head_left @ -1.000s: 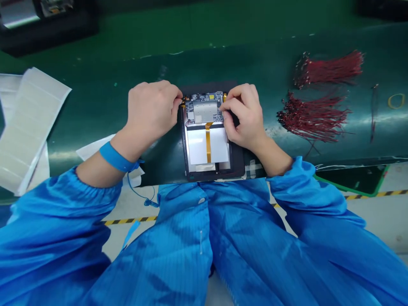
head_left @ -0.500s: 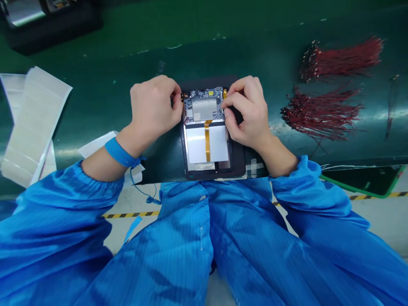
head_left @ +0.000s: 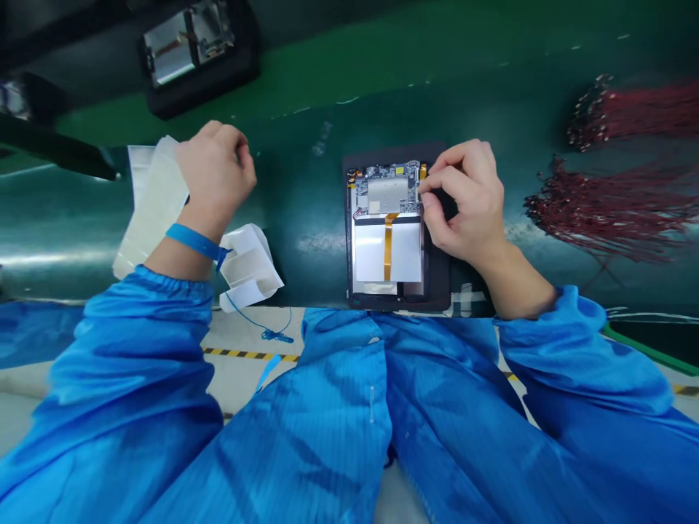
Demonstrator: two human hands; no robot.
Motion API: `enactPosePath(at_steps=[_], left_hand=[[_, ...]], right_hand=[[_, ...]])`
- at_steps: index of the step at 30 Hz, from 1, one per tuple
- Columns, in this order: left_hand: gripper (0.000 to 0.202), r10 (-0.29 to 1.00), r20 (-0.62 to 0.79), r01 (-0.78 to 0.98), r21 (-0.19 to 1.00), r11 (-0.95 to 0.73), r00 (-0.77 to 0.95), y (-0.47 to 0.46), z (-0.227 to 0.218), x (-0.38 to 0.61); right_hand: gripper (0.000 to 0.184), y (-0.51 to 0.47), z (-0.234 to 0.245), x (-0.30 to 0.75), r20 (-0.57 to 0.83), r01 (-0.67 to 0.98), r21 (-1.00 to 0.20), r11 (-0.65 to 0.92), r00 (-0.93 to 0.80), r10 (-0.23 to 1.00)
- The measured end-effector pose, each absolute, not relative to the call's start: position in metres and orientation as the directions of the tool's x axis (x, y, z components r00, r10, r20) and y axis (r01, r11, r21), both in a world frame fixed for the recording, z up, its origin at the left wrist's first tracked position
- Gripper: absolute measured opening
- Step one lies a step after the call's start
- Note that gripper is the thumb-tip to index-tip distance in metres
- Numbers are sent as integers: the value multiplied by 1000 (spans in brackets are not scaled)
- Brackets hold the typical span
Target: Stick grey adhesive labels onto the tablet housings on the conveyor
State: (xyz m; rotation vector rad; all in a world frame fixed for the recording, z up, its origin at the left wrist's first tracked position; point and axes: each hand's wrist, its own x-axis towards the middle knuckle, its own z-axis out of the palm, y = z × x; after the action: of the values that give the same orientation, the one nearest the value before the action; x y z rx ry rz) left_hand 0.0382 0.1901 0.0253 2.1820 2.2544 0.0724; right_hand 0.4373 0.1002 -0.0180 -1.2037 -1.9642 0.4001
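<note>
An opened tablet lies on a dark pad in front of me, its circuit board exposed above a silver battery crossed by amber tape. My right hand rests at the board's right edge, beside a small amber strip. Thumb and forefinger are drawn together there; what they pinch, if anything, is too small to make out. Away to the left, my left hand hovers by pale label sheets, fingers curled in and fingertips hidden. A blue wrist strap circles that wrist.
Two bundles of red wires lie on the right of the green table. A folded white paper piece sits near the front edge. Another opened device rests in a black holder at back left.
My left hand has left the tablet's left edge and moved left toward the label sheets. The view has swung left, while my right hand stays at the board's right edge.
</note>
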Motion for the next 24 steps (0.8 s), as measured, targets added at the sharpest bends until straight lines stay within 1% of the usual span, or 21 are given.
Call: enactPosePath(at_steps=[4,6,10,12,13,14,15,16,17,18,19,20,21,23,24], left_hand=[[34,998,-65,998,-67,-6,1,194,10,40],[33,993,-113,997,-81,-20,11,195,10,41],[35,982,-187,1000,-14,-27,24,195,30,37],[38,984,-181,999,34,-3,9,190,46,36],[39,988,-155,998,62,21,-11,186,54,38],[38,992,-123,993,106,49,-36,179,60,42],[37,993,-96,981,177,85,-69,170,65,48],[36,990,-102,954,274,125,-101,158,68,57],[35,980,-156,906,385,174,-122,144,69,68],[34,958,-260,833,499,240,-120,128,67,80],[33,910,-408,744,586,322,-72,112,65,93],[37,837,-547,657,636,406,11,97,61,107],[42,769,-631,581,665,469,102,83,57,119],[53,695,-677,463,711,529,244,64,49,137],[56,688,-669,416,732,540,282,60,46,144]], right_hand=[[17,102,-18,438,467,667,-554,499,-247,849],[17,103,-14,437,471,682,-540,494,-242,849],[21,95,7,438,457,718,-541,437,-185,870],[25,82,22,445,411,746,-548,379,-154,898],[26,74,28,451,368,767,-541,344,-153,917],[27,64,32,456,312,797,-521,307,-157,937],[28,54,33,462,249,830,-488,269,-163,955],[29,43,33,466,184,863,-447,234,-167,969],[31,33,30,468,123,889,-409,206,-169,978],[33,22,26,468,70,904,-386,182,-168,983],[38,13,21,466,22,906,-390,164,-169,985],[44,5,16,461,-18,897,-418,145,-168,986],[50,-2,11,455,-47,876,-467,117,-157,986],[60,-11,4,439,-76,784,-620,34,-103,992],[64,-13,2,432,-86,696,-718,-13,-70,994]])
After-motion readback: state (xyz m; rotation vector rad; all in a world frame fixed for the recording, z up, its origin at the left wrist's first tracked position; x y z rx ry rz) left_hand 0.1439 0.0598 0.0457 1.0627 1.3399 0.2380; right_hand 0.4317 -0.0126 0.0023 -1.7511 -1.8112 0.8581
